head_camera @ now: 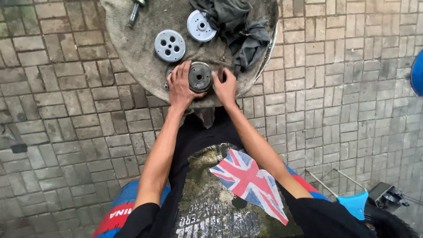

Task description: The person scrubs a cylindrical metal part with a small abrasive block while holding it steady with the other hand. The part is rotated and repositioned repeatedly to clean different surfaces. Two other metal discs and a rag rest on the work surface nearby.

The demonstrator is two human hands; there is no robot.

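Dark metal drum (200, 76), round and ribbed with a bored hub in its middle, sits near the front edge of the round worktop (145, 66), and you have it between your two hands. Your left hand (180, 85) lies against its left side, fingers spread and stretched up along the rim, the palm resting on the worktop's coarse grey covering. Your right hand (225, 86) presses in from the right, fingers curled round the drum's edge, so both hands are closed on the part from opposite sides. A small dark metal piece (168, 73) peeks out just beyond your left fingers; what it is you cannot tell.

Farther back on the worktop lie two pale grey discs. The nearer disc (169, 45) has a ring of round holes about its centre and rests above and left of the drum, apart from it. The farther disc (201, 25) is lighter in colour, with a raised hub, and touches the edge of a crumpled dark cloth (240, 26) that spreads over the right side of the worktop and hangs toward its rim. A metal tool (135, 9) with a shiny shaft lies at the far left edge.

Grey paving bricks (66, 110) cover the ground all round. Beside your right arm, low in the view, stands a blue plastic piece (354, 203) with thin metal rods, next to a black tyre (387, 222).
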